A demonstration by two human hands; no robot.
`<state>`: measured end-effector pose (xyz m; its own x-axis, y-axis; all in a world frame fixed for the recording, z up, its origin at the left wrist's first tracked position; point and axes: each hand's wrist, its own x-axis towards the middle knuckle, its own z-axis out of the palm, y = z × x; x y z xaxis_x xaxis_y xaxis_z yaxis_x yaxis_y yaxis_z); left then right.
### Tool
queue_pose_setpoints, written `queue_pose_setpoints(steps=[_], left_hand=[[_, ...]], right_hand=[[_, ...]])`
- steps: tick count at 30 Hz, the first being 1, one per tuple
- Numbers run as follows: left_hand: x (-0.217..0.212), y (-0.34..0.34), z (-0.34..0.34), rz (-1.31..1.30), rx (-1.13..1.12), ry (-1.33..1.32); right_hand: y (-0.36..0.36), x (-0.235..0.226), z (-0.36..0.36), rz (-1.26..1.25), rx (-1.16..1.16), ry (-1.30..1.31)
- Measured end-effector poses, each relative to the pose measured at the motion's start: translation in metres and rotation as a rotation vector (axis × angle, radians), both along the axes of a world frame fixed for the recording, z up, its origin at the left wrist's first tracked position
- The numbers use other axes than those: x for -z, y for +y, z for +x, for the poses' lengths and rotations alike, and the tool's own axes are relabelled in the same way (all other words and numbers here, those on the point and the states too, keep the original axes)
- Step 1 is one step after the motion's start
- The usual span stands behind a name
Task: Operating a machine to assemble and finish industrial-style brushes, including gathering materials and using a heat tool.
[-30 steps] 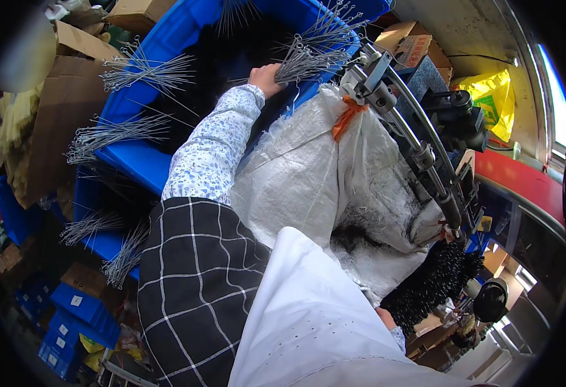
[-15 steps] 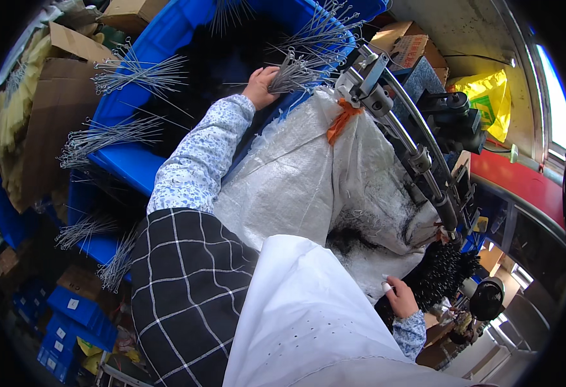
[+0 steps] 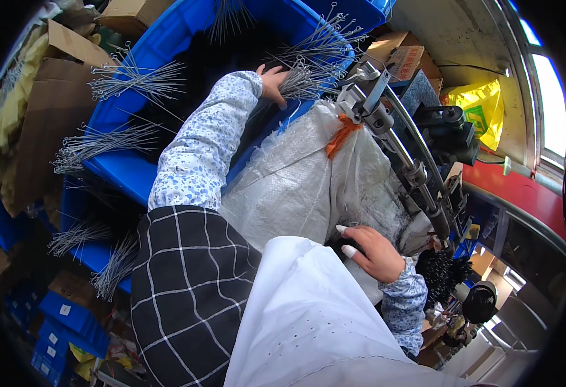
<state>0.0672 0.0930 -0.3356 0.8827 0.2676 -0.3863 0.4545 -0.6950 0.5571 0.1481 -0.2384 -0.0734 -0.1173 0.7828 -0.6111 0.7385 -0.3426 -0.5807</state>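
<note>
Head view | left hand (image 3: 272,82) at 12 o'clock, fingers closed on wire bundle (image 3: 309,74) in blue bin (image 3: 125,174) | bundle's long axis runs toward 2 o'clock from the grip | right hand (image 3: 373,253) at 4 o'clock, open, empty, on white sack (image 3: 296,187), well apart.

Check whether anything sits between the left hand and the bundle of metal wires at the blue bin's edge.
Nothing visible does. The left hand is already on the bundle of metal wires lying over the rim of the blue bin. The right hand rests apart, on the white woven sack.
</note>
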Motion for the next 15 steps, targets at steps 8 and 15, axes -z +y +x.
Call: queue_pose_setpoints(steps=[8,15], left_hand=[[0.010,0.007,0.018,-0.266,-0.021,0.002],[0.027,-0.007,0.010,-0.329,-0.086,-0.166]], right_hand=[[0.153,-0.068,0.013,0.254,-0.491,-0.250],[0.342,0.065,0.000,-0.300,-0.817,-0.961]])
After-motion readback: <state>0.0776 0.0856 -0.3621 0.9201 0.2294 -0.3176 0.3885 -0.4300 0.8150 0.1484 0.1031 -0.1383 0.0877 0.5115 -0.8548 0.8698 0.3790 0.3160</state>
